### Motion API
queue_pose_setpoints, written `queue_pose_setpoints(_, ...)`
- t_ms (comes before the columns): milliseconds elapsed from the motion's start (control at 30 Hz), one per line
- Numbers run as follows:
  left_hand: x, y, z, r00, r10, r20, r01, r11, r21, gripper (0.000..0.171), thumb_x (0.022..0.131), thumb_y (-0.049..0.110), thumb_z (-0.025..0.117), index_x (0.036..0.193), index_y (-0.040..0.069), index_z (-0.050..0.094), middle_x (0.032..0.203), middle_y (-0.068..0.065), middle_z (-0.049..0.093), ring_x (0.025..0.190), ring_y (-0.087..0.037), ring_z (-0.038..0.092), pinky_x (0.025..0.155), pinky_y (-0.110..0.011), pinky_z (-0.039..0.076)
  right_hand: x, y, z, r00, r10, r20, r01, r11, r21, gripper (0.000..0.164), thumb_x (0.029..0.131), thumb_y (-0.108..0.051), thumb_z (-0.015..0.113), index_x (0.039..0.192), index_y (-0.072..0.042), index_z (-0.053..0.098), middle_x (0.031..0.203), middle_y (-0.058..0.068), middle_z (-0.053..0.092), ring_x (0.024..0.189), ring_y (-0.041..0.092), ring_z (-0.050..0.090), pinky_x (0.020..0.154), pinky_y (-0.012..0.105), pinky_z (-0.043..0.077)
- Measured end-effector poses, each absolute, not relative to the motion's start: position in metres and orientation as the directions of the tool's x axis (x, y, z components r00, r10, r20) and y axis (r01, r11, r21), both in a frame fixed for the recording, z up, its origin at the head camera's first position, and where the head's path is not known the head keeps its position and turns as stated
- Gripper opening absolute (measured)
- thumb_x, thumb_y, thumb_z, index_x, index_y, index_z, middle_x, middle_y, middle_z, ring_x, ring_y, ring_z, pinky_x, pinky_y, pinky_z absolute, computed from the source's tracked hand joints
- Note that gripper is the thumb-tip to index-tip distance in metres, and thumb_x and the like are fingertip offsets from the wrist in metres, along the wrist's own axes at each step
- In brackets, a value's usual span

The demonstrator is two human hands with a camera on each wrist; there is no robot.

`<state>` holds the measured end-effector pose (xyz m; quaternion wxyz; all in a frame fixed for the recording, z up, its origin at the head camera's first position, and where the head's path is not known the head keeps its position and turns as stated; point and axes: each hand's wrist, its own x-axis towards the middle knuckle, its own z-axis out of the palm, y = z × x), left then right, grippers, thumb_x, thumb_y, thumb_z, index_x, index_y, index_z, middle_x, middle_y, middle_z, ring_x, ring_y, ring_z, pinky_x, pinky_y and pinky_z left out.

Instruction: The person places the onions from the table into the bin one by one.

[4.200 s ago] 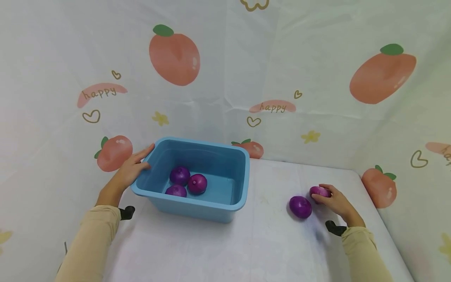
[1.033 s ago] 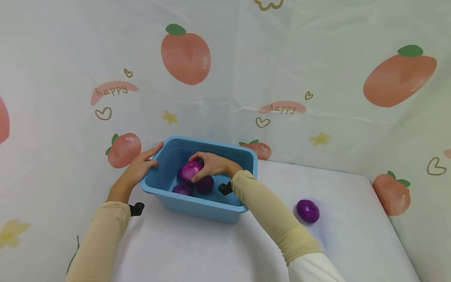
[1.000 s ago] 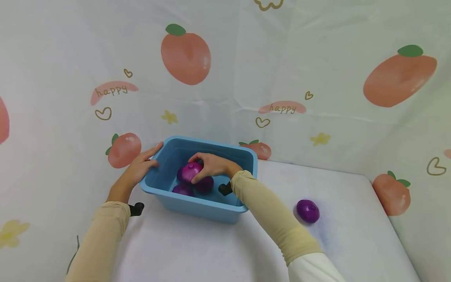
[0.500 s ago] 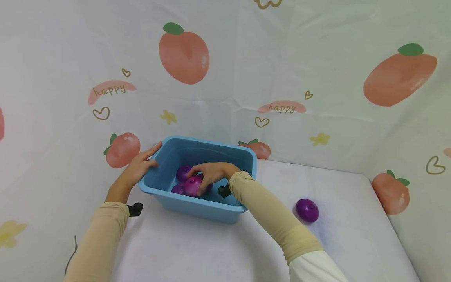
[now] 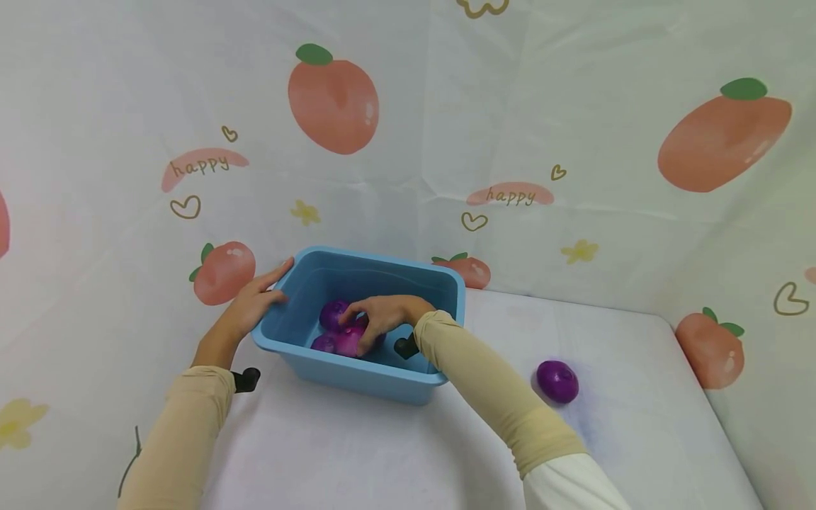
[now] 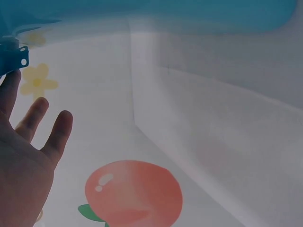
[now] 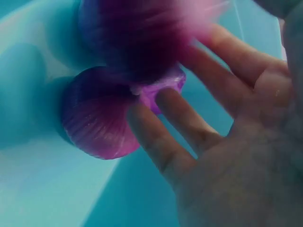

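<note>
A blue plastic tub (image 5: 357, 377) stands on the table with several red onions in it. My right hand (image 5: 382, 312) reaches down inside, thumb and fingertips around a bright red onion (image 5: 348, 341); in the right wrist view this onion (image 7: 142, 42) is blurred. Beside it lie a darker onion (image 5: 333, 314) and another onion (image 5: 323, 344); one more is mostly hidden behind my hand. My left hand (image 5: 251, 304) rests on the tub's left rim, thumb over the edge. In the left wrist view, its straight, spread fingers (image 6: 59, 135) show, one touching the rim.
One red onion (image 5: 557, 382) lies on the white tabletop (image 5: 625, 404) to the right of the tub. A white cloth backdrop (image 5: 408, 142) printed with fruit hangs behind and at the sides.
From the table's right, my right hand has carried an onion into the tub, then lowered it toward the front over the last second. My left hand stays on the rim.
</note>
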<state>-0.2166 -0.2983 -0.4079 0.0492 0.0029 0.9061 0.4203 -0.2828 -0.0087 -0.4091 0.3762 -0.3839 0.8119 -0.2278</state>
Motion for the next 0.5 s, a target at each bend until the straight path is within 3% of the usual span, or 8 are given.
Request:
queue_pose_setpoints(333, -0.2161, -0.2985, -0.4090, -0.995, 0.043, -0.092, -0.043, 0.649, 0.760, 0.073, 0.097, 0.023, 0.049, 0.160, 0.044, 0.019, 0.171, -0.010, 0.020, 0.151, -0.056, 0.025, 0.110, -0.076, 0.036, -0.2852, -0.0078, -0.4112, -0.419, -0.810, -0.410, -0.419, 0.573, -0.704, 0.074, 0.082, -0.036, 0.082, 0.147, -0.019, 0.052, 0.149, 0.014, 0.055, 0.142, 0.032, 0.049, 0.118, 0.047, 0.042)
queue_pose_setpoints(500, -0.2167, -0.2984, -0.4085, -0.995, 0.043, -0.093, -0.044, 0.647, 0.761, 0.073, 0.097, 0.023, 0.050, 0.160, 0.044, 0.019, 0.171, -0.011, 0.021, 0.150, -0.057, 0.026, 0.109, -0.076, 0.037, -0.2876, -0.0077, -0.4108, -0.450, -0.811, -0.373, -0.402, 0.558, -0.726, 0.068, 0.085, -0.037, 0.080, 0.146, -0.018, 0.055, 0.148, 0.007, 0.057, 0.139, 0.028, 0.052, 0.117, 0.044, 0.045)
